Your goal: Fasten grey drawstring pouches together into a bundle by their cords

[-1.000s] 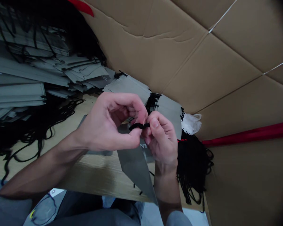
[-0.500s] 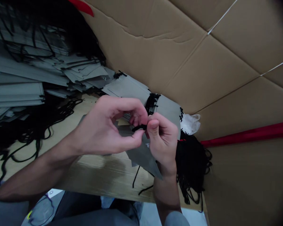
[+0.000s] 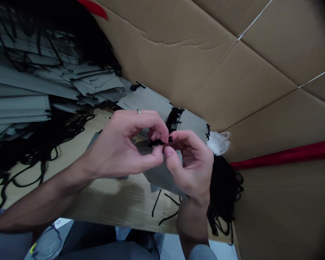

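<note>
Pinching black cord point(image 3: 155, 143), left hand point(image 3: 121, 144) partly blocks grey stack point(image 3: 147, 99), right hand point(image 3: 192, 169) grip unclear

A single camera worn on the person's head looks forward and steeply down, past grey-clothed legs point(image 3: 105, 250) at the bottom edge, across a pale, wood-coloured tabletop point(image 3: 108, 200) to a brown cardboard wall point(image 3: 233, 86), with the bare left hand point(image 3: 121, 144) and bare right hand point(image 3: 191, 167) close before it at mid-frame.
</note>
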